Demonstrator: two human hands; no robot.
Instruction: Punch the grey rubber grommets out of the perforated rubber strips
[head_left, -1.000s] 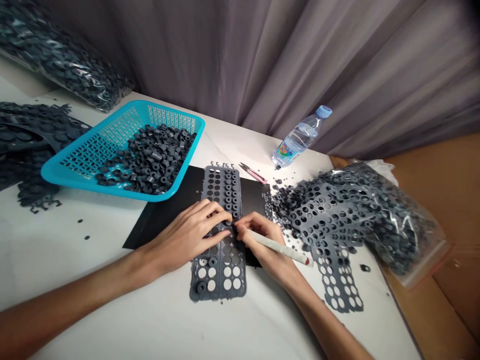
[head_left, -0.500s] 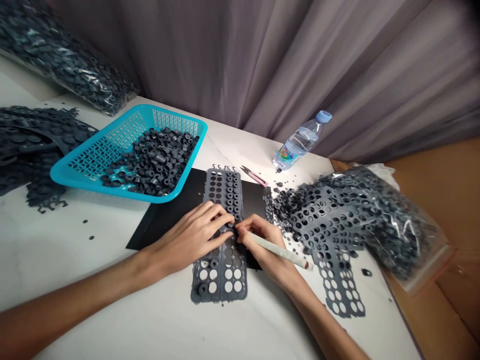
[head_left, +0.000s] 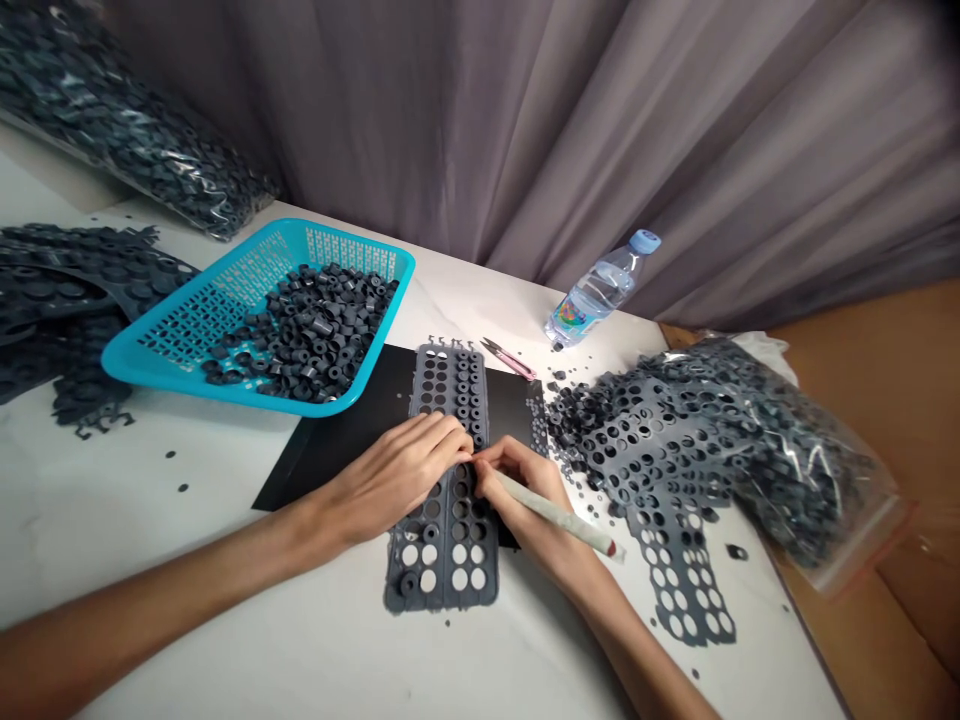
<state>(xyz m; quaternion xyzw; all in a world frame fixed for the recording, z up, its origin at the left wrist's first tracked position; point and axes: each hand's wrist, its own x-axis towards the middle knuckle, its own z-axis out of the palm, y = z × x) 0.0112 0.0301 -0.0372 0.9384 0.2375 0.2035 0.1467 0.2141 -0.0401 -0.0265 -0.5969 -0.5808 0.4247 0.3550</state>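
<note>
A grey rubber sheet (head_left: 447,560) with rows of round holes and small rings lies lengthwise on a black mat (head_left: 352,425). My left hand (head_left: 397,475) rests on the sheet's left side, its fingers curled and pinching at a ring near the sheet's middle. My right hand (head_left: 525,490) is closed round a pale stick-like tool (head_left: 559,515) whose tip meets the left fingertips on the sheet. What the fingertips pinch is too small to make out.
A turquoise basket (head_left: 187,310) holds several loose dark rings. Punched-out grey sheets (head_left: 660,450) pile at the right beside a clear bag of parts (head_left: 810,470). A water bottle (head_left: 596,290) and pink snips (head_left: 510,358) lie behind. More sheets (head_left: 60,300) lie at far left.
My left fingers have curled in from flat to a pinch at the tool's tip. Both hands have stayed at about the same place on the sheet. The view has shifted slightly.
</note>
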